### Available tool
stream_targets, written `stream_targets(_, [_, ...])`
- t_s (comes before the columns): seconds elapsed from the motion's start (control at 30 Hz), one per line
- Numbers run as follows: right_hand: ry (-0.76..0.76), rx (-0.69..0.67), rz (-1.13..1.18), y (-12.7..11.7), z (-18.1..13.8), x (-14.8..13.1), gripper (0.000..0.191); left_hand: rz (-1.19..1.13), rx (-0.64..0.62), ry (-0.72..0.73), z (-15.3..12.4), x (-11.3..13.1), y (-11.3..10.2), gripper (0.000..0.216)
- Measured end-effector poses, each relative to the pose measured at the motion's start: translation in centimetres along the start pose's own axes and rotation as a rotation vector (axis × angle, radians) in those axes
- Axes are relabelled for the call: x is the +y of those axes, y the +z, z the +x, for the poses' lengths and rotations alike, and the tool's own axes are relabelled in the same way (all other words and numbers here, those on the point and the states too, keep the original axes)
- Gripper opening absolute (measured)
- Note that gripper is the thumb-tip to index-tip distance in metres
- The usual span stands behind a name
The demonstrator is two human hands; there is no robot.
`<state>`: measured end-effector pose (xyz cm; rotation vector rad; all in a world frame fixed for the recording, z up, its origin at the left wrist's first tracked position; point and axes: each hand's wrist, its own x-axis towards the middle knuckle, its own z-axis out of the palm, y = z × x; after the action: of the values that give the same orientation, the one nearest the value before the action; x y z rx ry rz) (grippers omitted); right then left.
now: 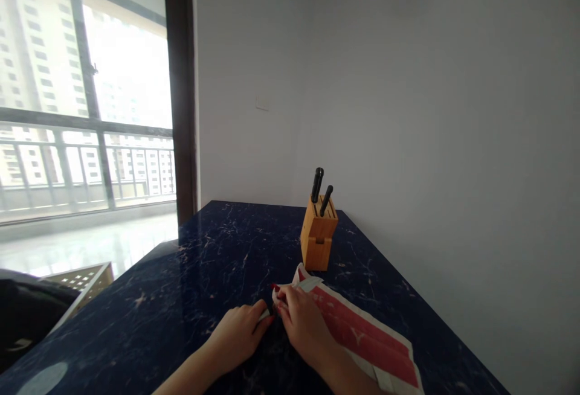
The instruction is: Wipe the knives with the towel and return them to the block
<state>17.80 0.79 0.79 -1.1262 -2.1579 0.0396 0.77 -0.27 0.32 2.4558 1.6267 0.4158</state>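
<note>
My right hand [303, 322] pinches the near-left corner of a red and white cloth [362, 328], which trails off to the right across the table. Close beside it, my left hand [238, 331] is closed, with thumb and forefinger pressed together. A small pale edge and something dark show at its fingertips; what it is I cannot make out. The two hands' fingertips nearly meet. Just beyond the cloth's far corner stands a wooden knife block [319, 235], upright, with two black-handled knives [318, 185] in its slots.
The dark blue marbled table [217, 262] stretches to the wall [408, 111] behind and along the right. At left are a large window [131, 111], a dark bag or chair [31, 316] and a light perforated panel [90, 283]. A pale round patch [43, 380] lies at the near-left edge.
</note>
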Motion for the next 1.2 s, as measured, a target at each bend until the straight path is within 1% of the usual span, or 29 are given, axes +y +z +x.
stream_targets(0.07, [0.005,0.017,-0.024,-0.04,0.04,0.07,0.02,0.006,-0.005,-0.005,0.02,-0.03,0.04,0.031])
stream_targets(0.2, [0.078,0.07,-0.068,-0.19,0.16,0.29,0.019,0.004,0.004,0.013,0.07,-0.18,0.15,0.032])
stream_targets(0.43, [0.016,-0.021,0.027,-0.35,-0.3,-0.43,0.03,0.002,0.034,0.031,0.14,-0.22,0.2,0.033])
stream_targets(0.6, [0.098,0.05,0.002,-0.35,-0.05,-0.21,0.022,0.009,0.021,0.024,0.18,-0.1,0.02,0.034])
stream_targets(0.67, [0.097,0.035,0.018,-0.3,-0.03,-0.29,0.021,0.008,0.019,0.02,0.16,-0.13,0.07,0.034])
stream_targets(0.8, [0.038,-0.029,0.043,-0.18,-0.11,-0.68,0.024,0.015,0.02,0.019,0.16,-0.25,0.32,0.035])
stream_targets(0.87, [0.048,-0.013,0.011,-0.18,-0.04,-0.63,0.021,0.027,0.02,0.026,0.18,-0.29,0.43,0.035])
stream_targets(1.03, [0.144,0.054,-0.08,-0.32,0.26,-0.04,0.017,0.059,0.027,0.041,0.2,-0.29,0.51,0.039])
stream_targets(1.2, [0.118,0.048,-0.032,-0.07,-0.03,-0.39,0.02,0.043,0.021,0.042,0.17,-0.24,0.38,0.037])
